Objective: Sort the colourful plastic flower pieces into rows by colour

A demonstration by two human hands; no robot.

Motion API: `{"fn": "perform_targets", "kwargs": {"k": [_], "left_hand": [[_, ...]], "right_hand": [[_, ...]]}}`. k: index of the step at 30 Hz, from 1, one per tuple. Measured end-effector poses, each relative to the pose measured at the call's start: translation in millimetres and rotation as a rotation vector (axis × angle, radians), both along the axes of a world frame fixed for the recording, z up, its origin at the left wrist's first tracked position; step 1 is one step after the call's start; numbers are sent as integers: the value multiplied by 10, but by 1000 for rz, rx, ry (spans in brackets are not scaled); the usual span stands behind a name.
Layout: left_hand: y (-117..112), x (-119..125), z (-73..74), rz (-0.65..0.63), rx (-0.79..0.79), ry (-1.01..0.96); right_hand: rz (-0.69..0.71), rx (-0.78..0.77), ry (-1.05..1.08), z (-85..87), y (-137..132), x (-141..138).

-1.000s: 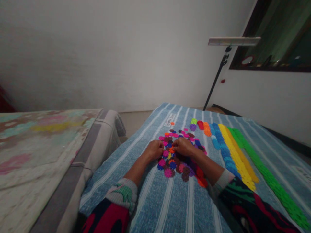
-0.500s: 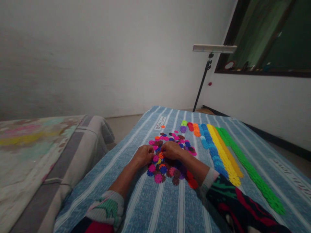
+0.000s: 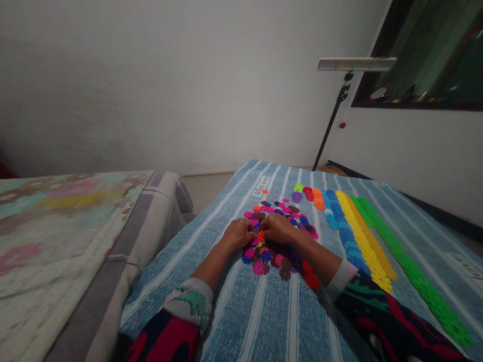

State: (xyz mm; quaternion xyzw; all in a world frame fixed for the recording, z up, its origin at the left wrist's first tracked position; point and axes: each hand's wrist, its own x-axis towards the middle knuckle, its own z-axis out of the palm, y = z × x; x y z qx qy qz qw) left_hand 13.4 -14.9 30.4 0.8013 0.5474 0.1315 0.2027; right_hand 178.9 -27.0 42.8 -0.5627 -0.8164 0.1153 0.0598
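Note:
A heap of small flower-shaped plastic discs (image 3: pixel 281 221) in pink, purple, blue, brown, red and orange lies on a blue striped towel (image 3: pixel 264 311). My left hand (image 3: pixel 239 234) and my right hand (image 3: pixel 277 229) rest on the heap, fingertips meeting in the middle. Both hands have curled fingers pinching at orange discs (image 3: pixel 261 236) between them. To the right run long sorted rows of discs: blue (image 3: pixel 341 226), yellow (image 3: pixel 364 241), green (image 3: pixel 411 274), with short orange (image 3: pixel 319 199) and red (image 3: pixel 309 193) rows at the far end.
A mattress with a faded patterned cover (image 3: pixel 56 226) lies to the left, a strip of floor between it and the towel. A lamp bar on a black stand (image 3: pixel 339 95) rises at the back right. A dark window (image 3: pixel 426 55) sits in the right wall.
The view swung left and back again. Both hands stay together on the heap, fingers working at the same orange discs.

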Motion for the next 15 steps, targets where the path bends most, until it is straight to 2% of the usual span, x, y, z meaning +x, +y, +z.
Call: {"fn": "perform_targets", "kwargs": {"k": [10, 15], "left_hand": [[-1, 0, -8, -15, 21, 30], [3, -4, 1, -22, 23, 16]], "right_hand": [[-49, -40, 205, -80, 25, 35], [-92, -39, 283, -2, -23, 100]]}}
